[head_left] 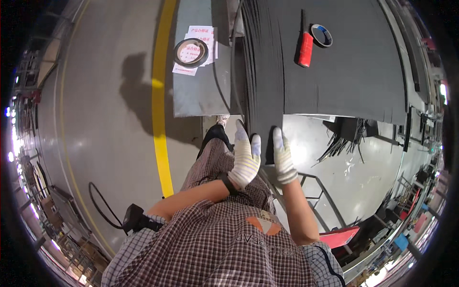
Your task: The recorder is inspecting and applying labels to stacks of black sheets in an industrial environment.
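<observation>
Centrally, a long stack of thin, dark grey, flexible-looking strips (265,76) runs from the top of the view toward the wearer. Its near end juts past the table edge, between two hands in white-and-yellow striped knit gloves. On its left side, the left hand (246,160) has its thumb and a finger straight and spread in a V, with the thumb at the stack's edge. Along its right side, the right hand (284,160) has its fingers straight and close together; firm pressure from either hand cannot be told.

The strips look loose and uneven toward the left, so uneven pressure could fan them apart or push some out of line. The jutting end could sag or slip down if neither palm supports it; what lies underneath is hidden.

To the right, a broad dark grey sheet surface (344,86) bears a red-handled tool with a narrow dark blade (305,50) and a black-and-blue ring-shaped roll (314,35). A sideways sweep could knock the tool, and its blade might cut a glove. To the left, a black tape roll (191,65) rests on pink-printed white paper slips (201,31), which a trailing strip could drag.
</observation>
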